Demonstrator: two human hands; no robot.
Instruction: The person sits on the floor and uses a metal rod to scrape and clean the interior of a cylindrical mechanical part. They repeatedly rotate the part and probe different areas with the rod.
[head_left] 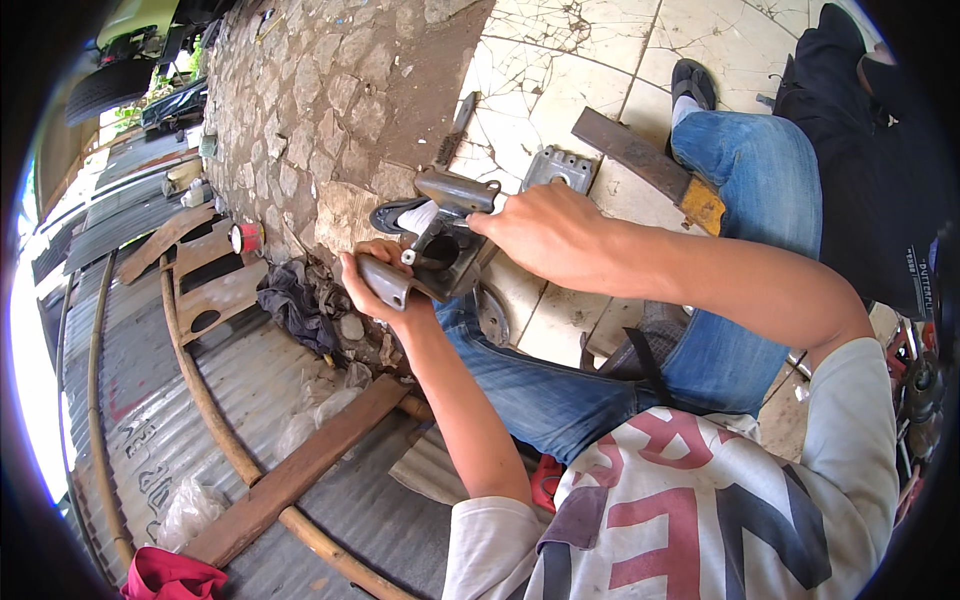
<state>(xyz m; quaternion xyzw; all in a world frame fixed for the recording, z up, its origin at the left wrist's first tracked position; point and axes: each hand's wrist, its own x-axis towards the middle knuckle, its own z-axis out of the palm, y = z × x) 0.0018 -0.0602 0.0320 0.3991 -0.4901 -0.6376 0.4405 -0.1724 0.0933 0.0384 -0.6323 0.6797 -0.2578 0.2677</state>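
Between my hands is a grey metal casting with a round dark opening and curved flanges, held above the floor in front of my knees. My left hand wraps its fingers around the near left flange. On the other side my right hand is closed, its fingertips against the casting's right side. A small white piece shows at those fingertips; I cannot make out what it is. Just beyond my right hand, a flat metal cover with bolt holes lies on the tiles. A round metal disc is partly hidden below the casting.
A flat bar with a yellow end lies by my right leg. A narrow brush-like tool rests at the tile edge. Left are dark cloth, a red can, a wooden plank and corrugated sheets. A person in dark clothing is at right.
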